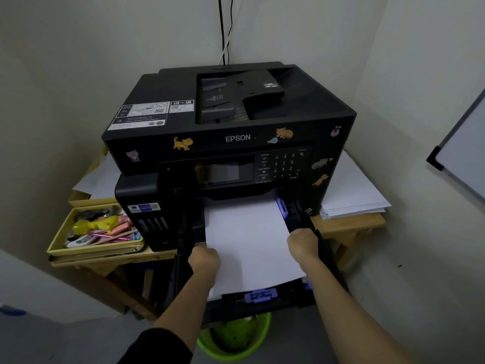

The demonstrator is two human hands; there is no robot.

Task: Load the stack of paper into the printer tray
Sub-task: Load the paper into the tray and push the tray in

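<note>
wooden table point(349, 227) in corner, printer point(231, 132) on top

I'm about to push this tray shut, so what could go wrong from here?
1. The paper stack sits skewed in the pulled-out printer tray; its near edge overlaps the purple guide and could crumple or misfeed.
2. The right hand rests by the tray's side rail and may get pinched.
3. The left hand on the sheets could shift them.
</note>
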